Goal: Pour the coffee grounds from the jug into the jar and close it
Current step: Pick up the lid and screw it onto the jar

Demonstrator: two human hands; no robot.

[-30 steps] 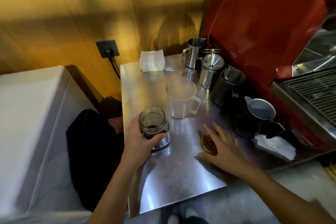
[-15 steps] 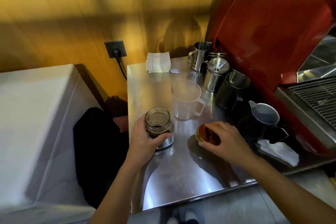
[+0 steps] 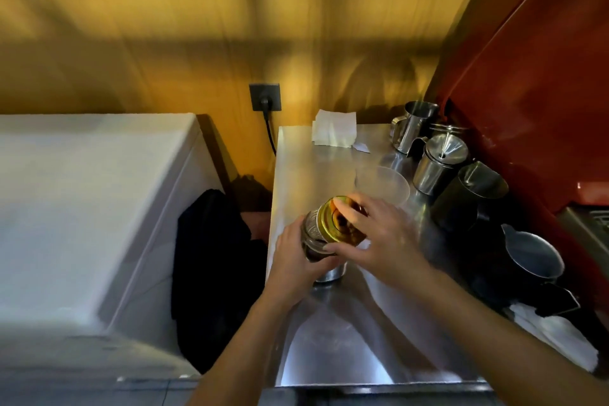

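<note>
A small glass jar [image 3: 312, 234] with dark coffee grounds stands near the left edge of the steel counter [image 3: 329, 333]. My left hand [image 3: 293, 260] is wrapped around its side. My right hand [image 3: 379, 237] holds a gold metal lid [image 3: 333, 219] over the jar's mouth, tilted, its inside facing me. Whether the lid touches the rim I cannot tell. A clear plastic jug [image 3: 384, 186] stands just behind my right hand, partly hidden by it, and looks empty.
Steel pitchers [image 3: 412, 125] [image 3: 438, 161], a dark pitcher [image 3: 471, 194] and a black milk jug [image 3: 530, 260] line the counter's right side by a red machine [image 3: 543, 76]. A folded white napkin [image 3: 334, 132] lies at the back, a cloth [image 3: 557, 336] front right. White chest [image 3: 82, 208] at left.
My right hand picked the gold lid up off the counter and carried it left onto the top of the jar. My left hand kept its hold on the jar.
</note>
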